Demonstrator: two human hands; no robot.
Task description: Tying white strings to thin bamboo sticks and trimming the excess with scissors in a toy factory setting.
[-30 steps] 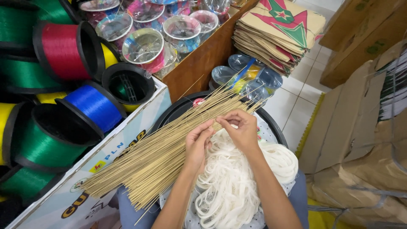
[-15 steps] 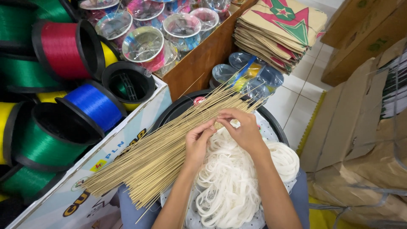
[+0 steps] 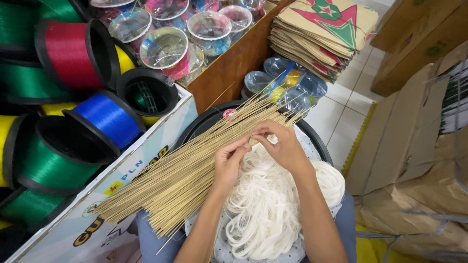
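At the bottom centre of the frame, on your lap, lies the heap of white loops (image 3: 273, 214), soft, flat bands tangled over a dotted cloth (image 3: 292, 253). Draw only from the loose top of this heap, so one band comes free without dragging its neighbours.

Just above it, mid-frame, your hands meet. Your left hand (image 3: 229, 163) has its grip closed, thumb and forefinger pinched on what looks like a thin stick or a band at the edge of the bundle; which of the two I cannot tell. Your right hand (image 3: 282, 148) is likewise pinched shut, its fingertips touching the left hand's at the same spot. Keep both pinches light and close together: the sticks look brittle, and a hard squeeze or a sideways twist would likely snap one.

The bundle of thin bamboo sticks (image 3: 190, 170) runs from the lower left up to the upper middle of the frame, fanned out under your hands and resting across the black round tray (image 3: 204, 122). Lift a stick along its own length rather than across the fan, or the rest will probably scatter.

Further up and left stand the spools of coloured line (image 3: 105, 114) in a printed cardboard box (image 3: 146, 165). Beyond, at the top, are clear plastic reels (image 3: 165, 48) in a wooden crate (image 3: 239, 58) and a stack of folded paper kites (image 3: 321, 29); brown cartons (image 3: 414, 136) fill the right edge.
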